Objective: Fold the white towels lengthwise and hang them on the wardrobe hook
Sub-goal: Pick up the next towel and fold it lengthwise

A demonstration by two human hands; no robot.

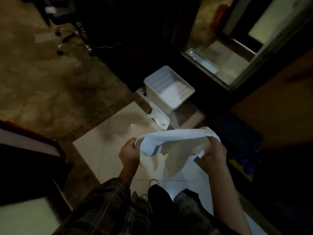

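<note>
Dim overall, heavy vignette, corners near black from 3 to 6 o'clock. Brightest patches: white towel [176, 135] at centre-low, white bin [169, 87] above centre, pale floor tiles [105, 150]. Small glare spot on tile near centre. Soft motion blur throughout, cables at 11 o'clock smeared. Wide-angle bending at edges. Soft shadows under towel.
</note>
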